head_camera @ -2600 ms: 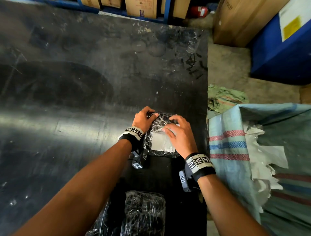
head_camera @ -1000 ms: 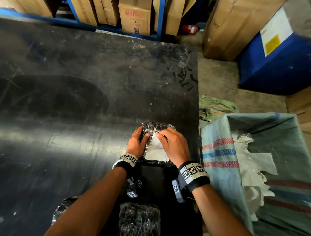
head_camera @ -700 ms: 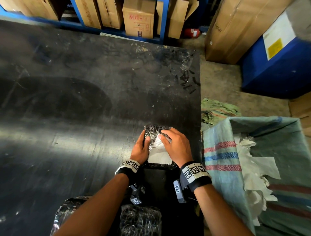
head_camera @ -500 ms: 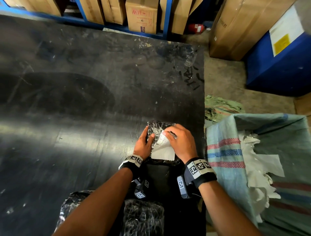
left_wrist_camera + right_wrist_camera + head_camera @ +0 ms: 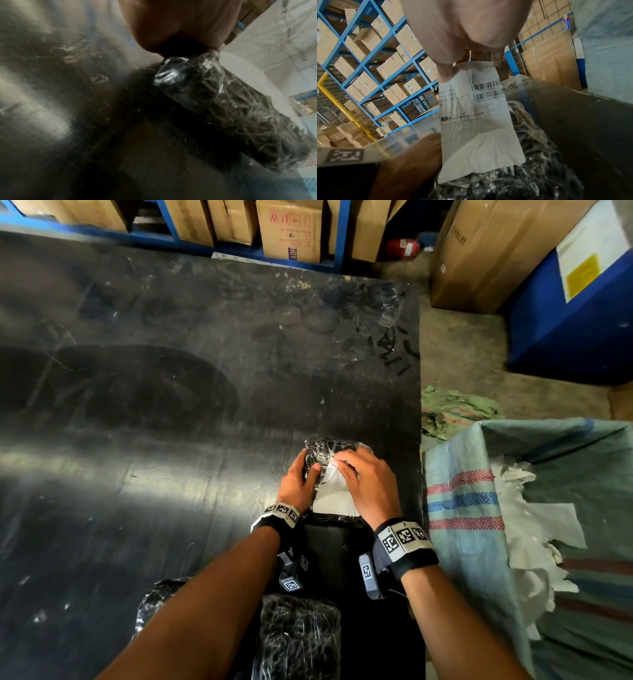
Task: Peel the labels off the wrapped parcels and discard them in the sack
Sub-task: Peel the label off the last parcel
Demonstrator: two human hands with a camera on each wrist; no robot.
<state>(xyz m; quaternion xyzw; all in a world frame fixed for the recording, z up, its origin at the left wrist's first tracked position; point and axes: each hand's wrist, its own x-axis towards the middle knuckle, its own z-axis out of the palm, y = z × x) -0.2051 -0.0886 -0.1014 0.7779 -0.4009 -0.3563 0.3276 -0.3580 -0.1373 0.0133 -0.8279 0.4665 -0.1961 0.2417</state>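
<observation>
Label (image 5: 477, 121) – two barcodes, print too blurred to read.

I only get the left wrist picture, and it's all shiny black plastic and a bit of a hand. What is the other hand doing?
Observer: The right hand pinches the far end of a white label and has that end lifted off the parcel.
Operator: Is there writing on the paper?
Observer: Yes, the right wrist view shows two barcodes and faint printed lines near the pinched end.
Operator: Where will it go?
Observer: A striped woven sack stands open beside the table, on the person's right, with white paper scraps already inside.
Operator: Is my hand helping?
Observer: The left hand holds the parcel's left side.
</observation>
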